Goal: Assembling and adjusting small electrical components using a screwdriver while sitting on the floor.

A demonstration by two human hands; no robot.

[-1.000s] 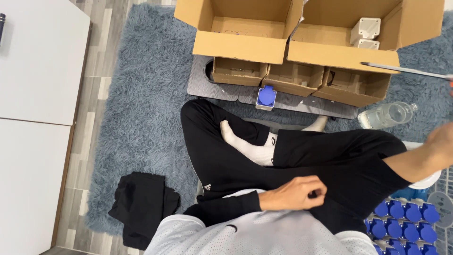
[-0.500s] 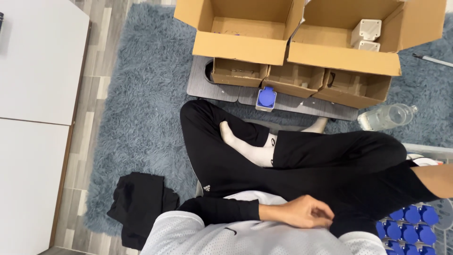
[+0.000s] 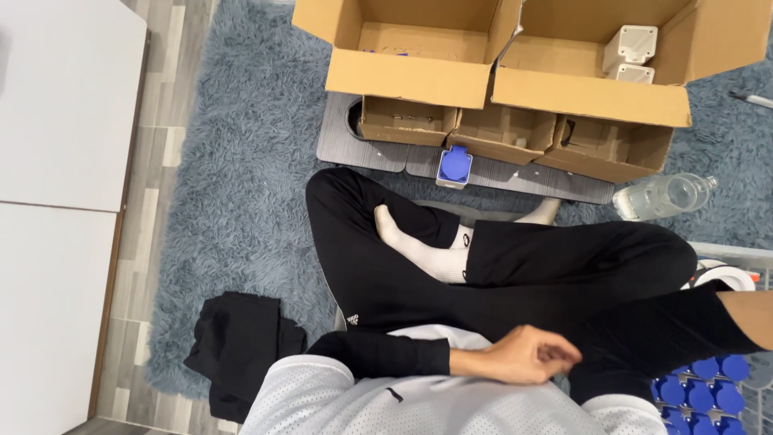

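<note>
Resting against the white shirt (image 3: 419, 403), the left hand (image 3: 523, 356) is loosely curled and grips nothing visible. The right forearm (image 3: 749, 316) runs off frame, its hand unseen. Blue-capped bottles (image 3: 700, 395) sit just beside. Farther out: crossed legs (image 3: 483, 266), clear water bottle (image 3: 664, 196), open cardboard boxes (image 3: 483, 72).
</note>
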